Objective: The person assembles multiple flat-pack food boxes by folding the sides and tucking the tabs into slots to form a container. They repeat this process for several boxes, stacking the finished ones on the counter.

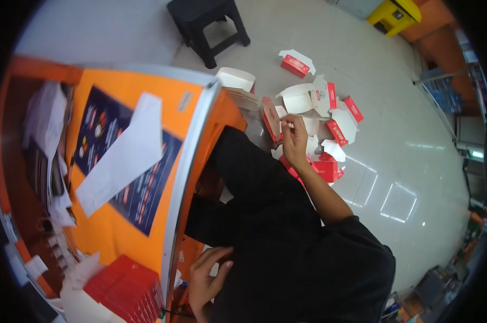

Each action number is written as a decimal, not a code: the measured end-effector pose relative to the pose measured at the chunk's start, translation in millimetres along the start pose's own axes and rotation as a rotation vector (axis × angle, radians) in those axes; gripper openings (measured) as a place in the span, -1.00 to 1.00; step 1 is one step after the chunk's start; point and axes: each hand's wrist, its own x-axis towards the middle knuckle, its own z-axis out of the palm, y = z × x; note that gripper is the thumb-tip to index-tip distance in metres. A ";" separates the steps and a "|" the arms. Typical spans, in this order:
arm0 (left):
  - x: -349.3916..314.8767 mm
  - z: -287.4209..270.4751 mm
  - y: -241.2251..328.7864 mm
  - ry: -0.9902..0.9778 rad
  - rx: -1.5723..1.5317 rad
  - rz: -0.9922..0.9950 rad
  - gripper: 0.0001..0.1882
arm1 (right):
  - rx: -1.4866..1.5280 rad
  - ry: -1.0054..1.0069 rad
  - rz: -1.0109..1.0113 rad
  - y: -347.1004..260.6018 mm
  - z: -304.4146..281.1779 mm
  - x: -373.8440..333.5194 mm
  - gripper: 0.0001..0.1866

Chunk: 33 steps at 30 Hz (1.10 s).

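Observation:
My right hand point(294, 141) reaches out over a loose heap of red and white cardboard food boxes. Its fingers are bent together beside an open box with a red side panel point(269, 119). Whether they grip that box's edge is hidden. An open white box point(297, 98) and a red box point(325, 170) lie around this hand. Close to my lap, by the table's edge, my left hand point(207, 277) has its fingers apart and holds nothing. A stack of folded red cartons point(126, 290) sits on the orange table point(192, 99), left of that hand.
White paper point(126, 156) lies over a dark blue printed sheet point(165, 183) on the table. More boxes point(296, 64) rest on the shiny tiled floor point(415, 156). A black stool point(207, 27) stands beyond, and a yellow bin point(395, 16) at the far right.

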 end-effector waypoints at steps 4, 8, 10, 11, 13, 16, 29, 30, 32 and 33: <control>35.6 19.6 -2.2 -0.086 0.019 -0.093 -0.68 | -0.257 -0.067 0.262 133.7 -11.9 -30.1 -0.82; 49.4 29.1 1.5 -0.037 -0.048 -0.309 -0.68 | -0.434 -0.265 0.316 221.9 17.9 -36.1 -0.71; 51.0 35.2 -2.3 0.023 -0.067 -0.389 -0.69 | -0.507 -0.422 0.404 256.3 39.1 -37.3 -0.62; 50.0 37.3 -1.3 0.057 -0.086 -0.426 -0.69 | -0.501 -0.468 0.469 268.2 49.5 -34.5 -0.59; 49.3 39.8 8.8 0.084 -0.109 -0.429 -0.68 | -0.453 -0.456 0.508 278.7 60.9 -26.7 -0.57; 56.5 34.9 23.8 0.096 -0.038 -0.344 -0.65 | -0.446 -0.173 0.343 292.1 63.1 -11.0 -0.65; 146.9 50.5 87.7 0.529 0.428 0.605 -0.29 | 0.133 0.231 -0.150 -108.9 -60.9 65.3 -0.73; 145.6 49.3 98.7 0.605 0.417 0.676 -0.25 | 0.218 0.279 -0.209 -141.2 -59.0 55.4 -0.73; 147.6 47.3 106.1 0.743 0.538 0.789 -0.16 | 0.106 0.299 -0.484 -182.5 -61.9 40.5 -0.71; 142.0 43.4 108.9 0.792 0.504 0.811 -0.15 | 0.153 0.293 -0.595 -200.0 -59.4 40.3 -0.70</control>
